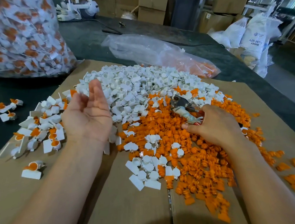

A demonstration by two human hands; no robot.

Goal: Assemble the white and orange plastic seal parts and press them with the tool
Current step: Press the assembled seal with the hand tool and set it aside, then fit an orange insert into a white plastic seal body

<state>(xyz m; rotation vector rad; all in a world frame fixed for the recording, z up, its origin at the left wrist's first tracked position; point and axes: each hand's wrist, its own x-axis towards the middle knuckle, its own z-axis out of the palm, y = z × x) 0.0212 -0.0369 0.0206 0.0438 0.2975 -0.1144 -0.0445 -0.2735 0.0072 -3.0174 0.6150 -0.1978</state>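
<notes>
Right hand (214,124) around the tool (180,102) atop the orange parts (200,160); left hand (88,114) open, palm up.

Left hand (87,113): is hovering palm-up, fingers (95,88) relaxed, holding nothing, over the left edge of the white parts (132,88).
Right hand (214,124): is gripping the wrapped handle of the pressing tool (181,103) lying on the orange parts (190,154).
White parts: are lying heaped behind the orange ones on cardboard (123,202).
Assembled seals (53,142): are lying scattered at left.
</notes>
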